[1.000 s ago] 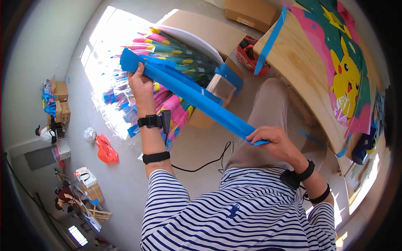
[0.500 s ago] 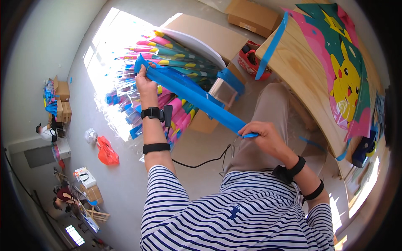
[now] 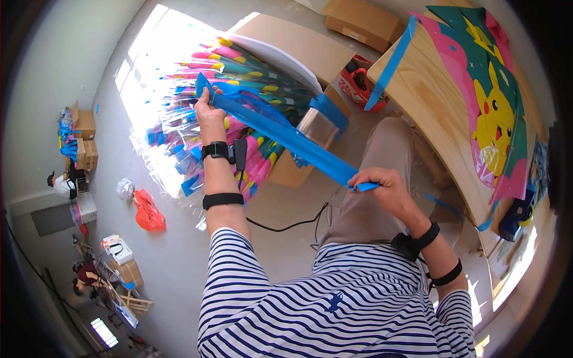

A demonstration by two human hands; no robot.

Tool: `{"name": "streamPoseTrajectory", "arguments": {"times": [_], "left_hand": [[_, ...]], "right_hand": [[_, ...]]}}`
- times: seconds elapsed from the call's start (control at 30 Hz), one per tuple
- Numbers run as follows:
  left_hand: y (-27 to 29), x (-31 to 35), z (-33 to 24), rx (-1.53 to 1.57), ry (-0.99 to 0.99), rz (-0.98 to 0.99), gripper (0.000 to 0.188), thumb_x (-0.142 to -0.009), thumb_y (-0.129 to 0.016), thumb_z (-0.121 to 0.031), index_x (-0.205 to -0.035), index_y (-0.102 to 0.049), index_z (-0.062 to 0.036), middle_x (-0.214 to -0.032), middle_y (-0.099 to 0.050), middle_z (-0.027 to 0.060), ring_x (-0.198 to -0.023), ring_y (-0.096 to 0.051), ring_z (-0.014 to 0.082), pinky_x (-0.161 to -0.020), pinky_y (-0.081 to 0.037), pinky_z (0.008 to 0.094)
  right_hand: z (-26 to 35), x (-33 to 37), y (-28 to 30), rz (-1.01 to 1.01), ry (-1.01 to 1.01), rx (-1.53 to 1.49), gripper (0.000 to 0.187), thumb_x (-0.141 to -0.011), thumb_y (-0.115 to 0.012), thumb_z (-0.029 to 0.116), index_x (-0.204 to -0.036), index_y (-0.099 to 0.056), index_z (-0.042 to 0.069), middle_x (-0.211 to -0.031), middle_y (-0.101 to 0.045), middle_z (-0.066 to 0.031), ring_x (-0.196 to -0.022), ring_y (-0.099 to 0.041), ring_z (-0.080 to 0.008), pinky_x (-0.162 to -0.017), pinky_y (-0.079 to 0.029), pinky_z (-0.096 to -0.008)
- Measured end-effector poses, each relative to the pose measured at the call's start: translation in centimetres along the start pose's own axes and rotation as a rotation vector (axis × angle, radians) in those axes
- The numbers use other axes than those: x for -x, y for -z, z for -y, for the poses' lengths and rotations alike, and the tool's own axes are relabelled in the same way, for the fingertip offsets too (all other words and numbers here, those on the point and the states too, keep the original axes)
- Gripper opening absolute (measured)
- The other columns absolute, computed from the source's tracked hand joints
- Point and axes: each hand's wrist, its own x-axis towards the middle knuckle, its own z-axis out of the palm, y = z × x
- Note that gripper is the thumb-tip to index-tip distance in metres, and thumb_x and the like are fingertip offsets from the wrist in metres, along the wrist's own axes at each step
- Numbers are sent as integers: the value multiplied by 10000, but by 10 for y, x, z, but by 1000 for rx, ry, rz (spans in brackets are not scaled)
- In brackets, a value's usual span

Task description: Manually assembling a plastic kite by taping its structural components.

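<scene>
A long blue fabric strip (image 3: 280, 136) is stretched slantwise between my two hands, from upper left to lower right. My left hand (image 3: 210, 111) is closed round its upper end, and a short flap sticks out above the fingers. Lower down, my right hand (image 3: 387, 186) pinches the other end between thumb and fingers, with a small folded tip poking out below them. Behind the strip lies a heap of clear-wrapped bundles (image 3: 262, 156) in pink, green and yellow. More blue material, loosely folded, shows just behind the strip near my left hand.
To the right stands a wooden table (image 3: 412, 77) bearing a pink and green fabric sheet (image 3: 459, 59) with a yellow cartoon figure. An open cardboard box (image 3: 298, 45), a red bag (image 3: 361, 83) and a black cable (image 3: 286, 225) are nearby. Two people are far left.
My right hand has shifted slightly right, and its fingers now sit differently on the strip's end, with more of the tip showing. My left hand keeps its hold almost in place.
</scene>
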Motion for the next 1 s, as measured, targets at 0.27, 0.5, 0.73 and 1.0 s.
{"name": "streamPoseTrajectory", "arguments": {"times": [0.27, 0.5, 0.73, 1.0], "left_hand": [[4, -3, 0, 10, 17, -26, 213, -968, -673, -224, -1041, -641, -27, -931, -681, 107, -816, -652, 257, -747, -557, 400], [-1, 5, 9, 0, 37, -24, 211, -970, -671, -245, -1020, -646, -41, -932, -682, 98, -845, -654, 257, -753, -560, 397], [2, -3, 15, 53, 51, -31, 223, -976, -663, -249, -1037, -647, -36, -916, -674, 92, -824, -650, 254, -741, -560, 392], [14, -12, -2, 43, 59, -128, 247, -947, -696, -322, -940, -644, -81, -821, -661, 33, -742, -629, 191, -738, -531, 390]], "right_hand": [[-9, 9, 11, -13, -49, -63, 211, -808, -582, -152, -923, -725, -50, -968, -721, -119, -914, -713, -210, -874, -564, -313], [3, 20, 14, -19, -40, -159, 155, -833, -606, -130, -879, -720, -36, -982, -725, -131, -907, -720, -233, -849, -577, -336], [21, 29, 17, -59, -58, -195, 102, -864, -626, -76, -901, -716, -47, -982, -720, -131, -878, -715, -225, -846, -578, -339], [29, 38, 32, -137, -56, -208, 95, -904, -622, -40, -905, -717, -41, -951, -721, -137, -862, -712, -211, -801, -576, -326]]}}
